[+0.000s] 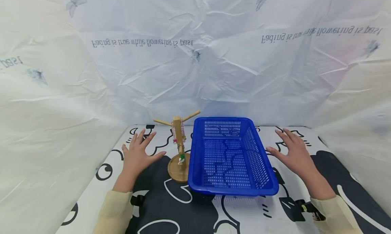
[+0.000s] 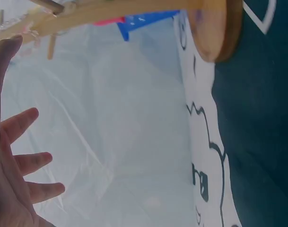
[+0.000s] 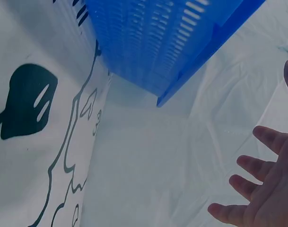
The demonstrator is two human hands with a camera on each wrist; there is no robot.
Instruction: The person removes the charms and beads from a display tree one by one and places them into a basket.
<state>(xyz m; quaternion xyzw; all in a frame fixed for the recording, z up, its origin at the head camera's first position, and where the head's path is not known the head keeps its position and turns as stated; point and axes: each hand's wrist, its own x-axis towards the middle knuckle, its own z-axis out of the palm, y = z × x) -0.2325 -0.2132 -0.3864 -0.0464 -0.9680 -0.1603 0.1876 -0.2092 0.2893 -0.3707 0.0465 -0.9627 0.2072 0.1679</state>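
Note:
A blue plastic basket [image 1: 233, 190] with slotted walls stands on the patterned cloth, and nothing shows inside it. Just left of it is a wooden stand [image 1: 178, 132] with a round base, an upright post and peg arms. Beaded strands [image 1: 183, 129] hang along the post, and a small green and white piece [image 1: 181, 158] shows low on it. My left hand [image 1: 137, 157] is left of the stand, fingers spread and holding nothing. To the basket's right, my right hand [image 1: 294, 156] also has its fingers spread, apart from the basket wall.
A black-and-white cartoon cloth [image 1: 171, 223] covers the table. White plastic sheeting [image 1: 220, 81] with printed words and dragonflies rises behind and at both sides. Dark bands are partly visible near both wrists.

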